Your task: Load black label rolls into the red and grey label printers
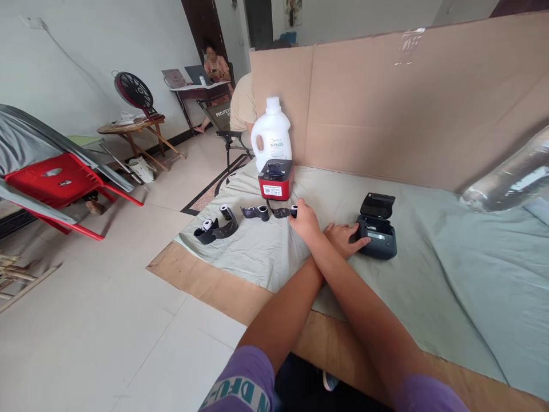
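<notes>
The right hand (305,222) pinches 1 cylindrical black roll (294,211); the left hand (341,239), fingers spread, touches the boxy dark printer (377,245).

Head-worn view — forward, steeply down.

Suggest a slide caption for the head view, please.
With arms crossed, the right hand holds a dark roll while the left hand touches an open-lidded black device.

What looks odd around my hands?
Your arms are crossed, the left hand touching the black device, whose lid stands open. Black rolls lie partly unwound, strips loose on the cloth.
</notes>
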The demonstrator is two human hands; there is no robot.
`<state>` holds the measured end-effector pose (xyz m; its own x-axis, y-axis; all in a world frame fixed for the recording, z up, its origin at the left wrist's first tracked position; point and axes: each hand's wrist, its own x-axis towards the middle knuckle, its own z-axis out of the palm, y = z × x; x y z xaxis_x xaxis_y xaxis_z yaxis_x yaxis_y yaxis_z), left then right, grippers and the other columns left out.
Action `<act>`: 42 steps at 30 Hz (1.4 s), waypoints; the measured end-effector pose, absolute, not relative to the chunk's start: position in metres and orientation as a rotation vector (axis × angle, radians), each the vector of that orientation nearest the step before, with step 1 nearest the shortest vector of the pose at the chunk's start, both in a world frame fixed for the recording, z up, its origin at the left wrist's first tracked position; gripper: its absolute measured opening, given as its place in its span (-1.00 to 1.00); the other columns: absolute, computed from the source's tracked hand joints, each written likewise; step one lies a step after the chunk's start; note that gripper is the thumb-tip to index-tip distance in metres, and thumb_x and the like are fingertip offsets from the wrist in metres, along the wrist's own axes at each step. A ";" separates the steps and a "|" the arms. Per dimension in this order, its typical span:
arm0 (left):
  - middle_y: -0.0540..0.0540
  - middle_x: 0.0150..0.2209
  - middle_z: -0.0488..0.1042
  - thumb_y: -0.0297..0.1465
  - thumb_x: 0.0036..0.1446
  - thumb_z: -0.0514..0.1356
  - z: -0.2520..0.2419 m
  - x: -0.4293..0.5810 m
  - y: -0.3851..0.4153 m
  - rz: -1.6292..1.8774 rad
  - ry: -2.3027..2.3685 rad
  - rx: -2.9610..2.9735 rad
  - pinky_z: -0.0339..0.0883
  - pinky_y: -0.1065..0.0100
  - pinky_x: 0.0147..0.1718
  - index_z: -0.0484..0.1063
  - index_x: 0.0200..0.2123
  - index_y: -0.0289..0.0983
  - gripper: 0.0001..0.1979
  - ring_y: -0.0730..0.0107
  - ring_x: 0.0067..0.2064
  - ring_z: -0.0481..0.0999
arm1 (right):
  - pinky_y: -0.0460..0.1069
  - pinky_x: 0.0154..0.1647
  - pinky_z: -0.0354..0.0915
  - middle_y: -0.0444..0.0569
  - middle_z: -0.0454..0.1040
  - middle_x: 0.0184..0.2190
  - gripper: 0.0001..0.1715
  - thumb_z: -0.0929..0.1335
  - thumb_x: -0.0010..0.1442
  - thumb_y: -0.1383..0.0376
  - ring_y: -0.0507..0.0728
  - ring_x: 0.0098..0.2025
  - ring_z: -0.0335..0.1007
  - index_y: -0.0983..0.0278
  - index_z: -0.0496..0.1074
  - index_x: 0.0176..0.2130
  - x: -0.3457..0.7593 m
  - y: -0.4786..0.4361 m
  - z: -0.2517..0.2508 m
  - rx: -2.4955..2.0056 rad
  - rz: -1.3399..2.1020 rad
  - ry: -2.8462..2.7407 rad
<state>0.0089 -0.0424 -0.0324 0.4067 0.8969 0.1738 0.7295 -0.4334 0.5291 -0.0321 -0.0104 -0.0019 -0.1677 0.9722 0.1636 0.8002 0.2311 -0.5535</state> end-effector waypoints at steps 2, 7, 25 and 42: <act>-0.16 0.16 0.51 0.11 0.32 -0.10 -0.032 0.009 -0.043 0.635 1.401 2.299 0.06 0.08 0.33 0.30 0.28 -0.21 -0.30 0.20 0.22 0.43 | 0.03 -0.21 0.30 0.10 0.50 -0.09 -0.64 0.33 0.22 0.35 0.22 -0.14 0.45 0.26 0.28 0.02 -0.032 -0.012 0.000 -1.624 0.431 -2.067; -0.16 0.17 0.51 0.10 0.33 -0.11 -0.028 0.008 -0.045 0.636 1.404 2.308 0.07 0.10 0.32 0.30 0.28 -0.24 -0.30 0.21 0.19 0.46 | 0.05 -0.22 0.28 0.09 0.50 -0.07 -0.65 0.29 0.24 0.39 0.26 -0.07 0.41 0.22 0.31 0.03 -0.034 -0.016 0.002 -1.632 0.370 -2.189; -0.22 0.26 0.40 0.14 0.31 -0.15 -0.019 0.003 -0.049 0.601 1.347 2.207 -0.08 0.06 0.40 0.26 0.31 -0.22 -0.26 0.23 0.37 0.25 | 0.21 0.12 0.19 0.03 0.57 -0.01 -0.52 0.41 0.08 0.35 0.40 0.21 0.23 0.14 0.48 0.02 -0.217 0.008 0.053 -0.940 0.490 -2.787; -0.25 0.28 0.38 -0.06 0.33 0.09 -0.036 0.010 -0.045 0.800 1.353 2.122 0.12 0.13 0.32 0.31 0.28 -0.31 -0.39 0.00 0.33 0.31 | -0.05 -0.29 0.28 -0.07 0.50 -0.15 -0.69 0.35 0.06 0.17 0.12 -0.18 0.42 0.17 0.37 -0.15 0.033 -0.062 0.062 -0.964 1.158 -1.582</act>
